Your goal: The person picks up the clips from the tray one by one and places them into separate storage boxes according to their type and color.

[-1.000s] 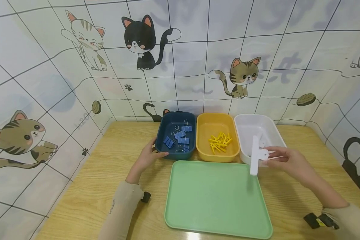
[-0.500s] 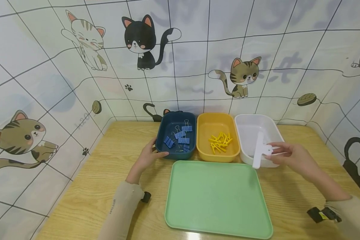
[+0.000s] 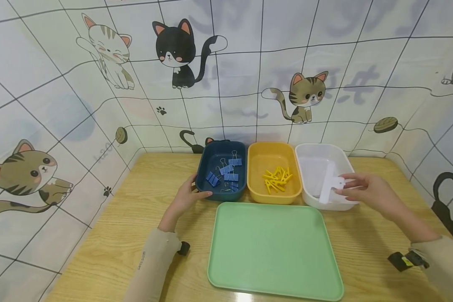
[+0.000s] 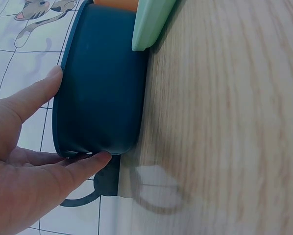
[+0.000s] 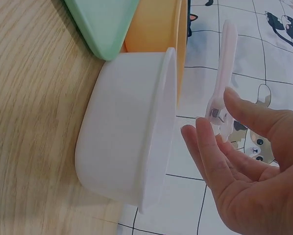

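My right hand pinches a white plastic bag clip by its handles. The clip's long bar hangs over the white bin; its spring shows in the right wrist view, where the clip sits past the bin's rim. My left hand rests on the near left corner of the dark blue bin, which holds several blue binder clips. In the left wrist view the thumb touches the rim and fairly straight fingers touch the side. The white bin's floor is partly hidden.
Between these two bins stands a yellow bin with several small yellow clothespins. A green tray lies in front of the bins on the wooden table. A cat-patterned wall sheet borders the table.
My right hand has moved the bag clip back and slightly right, from over the tray's far right corner to over the white bin. The left hand stays at the blue bin.
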The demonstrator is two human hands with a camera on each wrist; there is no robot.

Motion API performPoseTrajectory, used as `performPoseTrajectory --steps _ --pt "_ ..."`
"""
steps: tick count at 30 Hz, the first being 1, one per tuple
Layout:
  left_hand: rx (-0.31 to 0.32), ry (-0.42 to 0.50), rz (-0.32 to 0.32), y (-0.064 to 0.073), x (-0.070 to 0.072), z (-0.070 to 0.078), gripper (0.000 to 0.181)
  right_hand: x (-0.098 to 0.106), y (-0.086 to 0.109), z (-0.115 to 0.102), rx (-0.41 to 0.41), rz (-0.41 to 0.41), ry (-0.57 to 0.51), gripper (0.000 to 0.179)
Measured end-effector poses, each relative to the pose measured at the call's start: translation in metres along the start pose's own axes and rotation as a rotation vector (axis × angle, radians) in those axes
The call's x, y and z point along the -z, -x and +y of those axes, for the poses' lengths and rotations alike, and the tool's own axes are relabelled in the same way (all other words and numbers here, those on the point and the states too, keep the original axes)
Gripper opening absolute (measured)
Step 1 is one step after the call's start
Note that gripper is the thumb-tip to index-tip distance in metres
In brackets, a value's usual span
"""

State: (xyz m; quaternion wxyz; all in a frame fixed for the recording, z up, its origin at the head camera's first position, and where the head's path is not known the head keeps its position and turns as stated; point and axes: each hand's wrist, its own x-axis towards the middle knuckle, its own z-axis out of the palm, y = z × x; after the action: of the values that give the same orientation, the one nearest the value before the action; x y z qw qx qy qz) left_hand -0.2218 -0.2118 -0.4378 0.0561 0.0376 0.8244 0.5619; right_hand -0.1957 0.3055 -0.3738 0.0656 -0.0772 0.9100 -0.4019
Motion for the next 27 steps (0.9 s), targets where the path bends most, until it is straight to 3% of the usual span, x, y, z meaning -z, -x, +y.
performPoseTrajectory --steps 11,27 --pt "-0.010 -0.002 -0.004 0.000 0.000 -0.001 0.086 0.008 -0.009 -0.002 -0.048 -0.004 0.010 0.070" --pt "0.002 -0.010 0.001 0.000 0.000 -0.002 0.086 0.014 -0.023 -0.002 -0.057 -0.019 0.041 0.073"
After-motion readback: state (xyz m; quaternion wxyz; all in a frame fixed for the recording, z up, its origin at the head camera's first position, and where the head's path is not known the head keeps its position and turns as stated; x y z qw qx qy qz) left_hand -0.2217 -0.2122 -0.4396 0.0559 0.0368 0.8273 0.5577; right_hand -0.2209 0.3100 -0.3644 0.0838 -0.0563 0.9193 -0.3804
